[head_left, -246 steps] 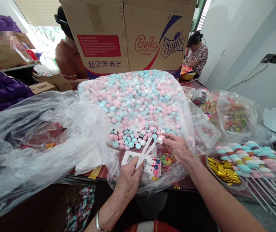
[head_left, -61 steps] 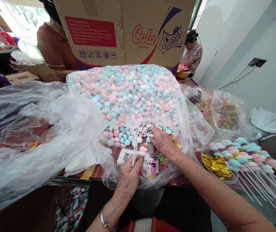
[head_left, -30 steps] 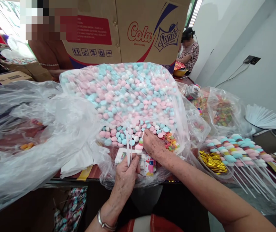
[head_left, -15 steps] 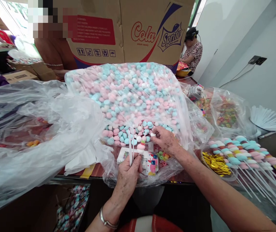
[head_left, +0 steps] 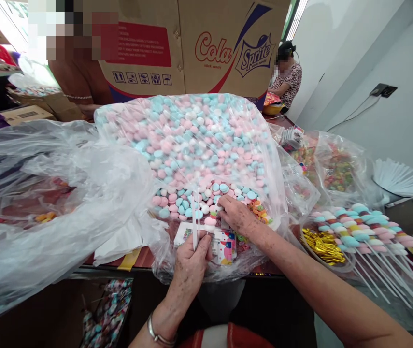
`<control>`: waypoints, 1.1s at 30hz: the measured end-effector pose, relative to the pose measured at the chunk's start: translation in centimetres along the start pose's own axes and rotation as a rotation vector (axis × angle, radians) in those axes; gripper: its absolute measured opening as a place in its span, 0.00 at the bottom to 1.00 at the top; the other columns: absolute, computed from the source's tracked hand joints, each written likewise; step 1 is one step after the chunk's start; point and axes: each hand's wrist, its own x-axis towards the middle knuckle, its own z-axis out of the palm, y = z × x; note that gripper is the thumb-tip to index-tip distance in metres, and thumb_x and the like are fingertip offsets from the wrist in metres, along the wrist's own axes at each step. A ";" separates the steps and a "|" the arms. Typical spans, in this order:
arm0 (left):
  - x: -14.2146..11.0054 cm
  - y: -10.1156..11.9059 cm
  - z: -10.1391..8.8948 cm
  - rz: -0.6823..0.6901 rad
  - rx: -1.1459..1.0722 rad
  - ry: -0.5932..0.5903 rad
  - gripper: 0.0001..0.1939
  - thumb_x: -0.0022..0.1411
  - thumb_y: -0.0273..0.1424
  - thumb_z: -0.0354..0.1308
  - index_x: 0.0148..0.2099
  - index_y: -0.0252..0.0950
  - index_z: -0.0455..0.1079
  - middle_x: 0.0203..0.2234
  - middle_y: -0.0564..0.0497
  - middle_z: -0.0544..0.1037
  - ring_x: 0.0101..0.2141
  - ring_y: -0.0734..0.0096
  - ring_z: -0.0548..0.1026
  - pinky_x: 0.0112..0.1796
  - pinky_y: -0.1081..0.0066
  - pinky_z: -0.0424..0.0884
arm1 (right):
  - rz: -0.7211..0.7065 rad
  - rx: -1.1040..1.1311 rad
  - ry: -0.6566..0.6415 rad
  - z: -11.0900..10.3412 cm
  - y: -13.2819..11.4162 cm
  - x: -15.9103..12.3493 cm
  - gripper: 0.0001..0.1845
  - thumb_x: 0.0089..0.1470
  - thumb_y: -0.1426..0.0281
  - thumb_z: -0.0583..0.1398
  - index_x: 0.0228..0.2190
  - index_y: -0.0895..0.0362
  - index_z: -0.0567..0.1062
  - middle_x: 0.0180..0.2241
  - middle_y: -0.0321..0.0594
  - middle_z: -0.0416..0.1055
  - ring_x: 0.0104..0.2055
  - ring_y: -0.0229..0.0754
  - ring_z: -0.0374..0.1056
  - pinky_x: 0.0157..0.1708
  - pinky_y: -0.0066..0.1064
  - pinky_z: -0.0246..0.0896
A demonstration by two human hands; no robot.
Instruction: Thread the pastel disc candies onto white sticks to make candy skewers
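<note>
My left hand (head_left: pixel 193 253) is closed round thin white sticks (head_left: pixel 194 217), which point up and away. Just beyond its fingers, a pink marshmallow (head_left: pixel 210 221) has a greenish gummy ring and another pink piece close above it; how they join a stick cannot be made out. My right hand (head_left: pixel 237 215) pinches a small pale marshmallow (head_left: pixel 220 207) beside these pieces, its fingertips partly hiding it. Pink, blue and white marshmallows (head_left: pixel 180 205) spill from the mouth of a large clear bag (head_left: pixel 188 135). Printed cards (head_left: pixel 225 251) lie under and beside my left hand.
Gummy rings (head_left: pixel 260 211) lie right of my right hand. Further right are a tub of gold ties (head_left: pixel 322 246), finished marshmallow skewers (head_left: pixel 365 229) and white sticks (head_left: pixel 405 179). Crumpled plastic (head_left: pixel 64 203) covers the left. Behind stands a big carton (head_left: pixel 148 43); two people are beyond.
My right hand has moved left and slightly nearer, bringing the pale marshmallow towards the pink pieces by the sticks. More gummy rings show behind it. My left hand keeps its hold nearly still.
</note>
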 end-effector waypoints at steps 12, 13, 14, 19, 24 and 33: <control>-0.1 0.5 0.0 0.064 0.110 -0.026 0.15 0.59 0.44 0.59 0.29 0.37 0.70 0.14 0.58 0.66 0.15 0.78 0.56 0.18 0.75 0.51 | 0.412 1.044 0.244 -0.4 2.1 -0.5 0.07 0.48 0.68 0.62 0.31 0.56 0.70 0.29 0.35 0.73 0.32 0.40 0.70 0.36 0.34 0.67; -0.2 0.7 0.0 0.082 0.152 -0.043 0.15 0.60 0.43 0.59 0.29 0.37 0.70 0.14 0.58 0.67 0.16 0.77 0.58 0.19 0.75 0.52 | 0.459 1.234 0.254 -0.8 2.4 -0.8 0.10 0.46 0.66 0.64 0.31 0.56 0.71 0.28 0.34 0.74 0.30 0.40 0.70 0.34 0.34 0.68; -0.3 0.9 0.0 0.101 0.197 -0.062 0.15 0.60 0.42 0.58 0.28 0.37 0.70 0.15 0.57 0.67 0.17 0.76 0.59 0.20 0.74 0.53 | 0.499 1.389 0.261 -1.1 2.6 -1.0 0.13 0.43 0.65 0.66 0.30 0.56 0.71 0.28 0.34 0.74 0.29 0.39 0.70 0.33 0.34 0.68; -0.5 1.7 0.2 0.144 0.352 -0.132 0.16 0.64 0.39 0.53 0.26 0.38 0.67 0.15 0.57 0.66 0.20 0.73 0.61 0.25 0.73 0.56 | 0.542 1.711 0.276 -2.6 2.4 -1.5 0.15 0.36 0.68 0.71 0.27 0.57 0.74 0.29 0.35 0.77 0.29 0.37 0.72 0.32 0.32 0.70; -0.4 1.5 0.3 0.129 0.367 -0.113 0.15 0.64 0.40 0.52 0.28 0.38 0.68 0.15 0.58 0.66 0.20 0.72 0.62 0.25 0.72 0.57 | 0.533 1.753 0.279 -2.7 1.6 -1.5 0.14 0.35 0.69 0.72 0.28 0.58 0.77 0.29 0.35 0.78 0.29 0.36 0.72 0.32 0.29 0.71; -0.5 1.8 0.5 0.117 0.388 -0.104 0.16 0.64 0.40 0.52 0.25 0.39 0.64 0.15 0.58 0.65 0.21 0.71 0.61 0.26 0.72 0.56 | 0.445 1.623 0.318 -1.9 1.3 -2.1 0.16 0.40 0.65 0.72 0.34 0.54 0.82 0.34 0.35 0.81 0.34 0.39 0.74 0.38 0.32 0.70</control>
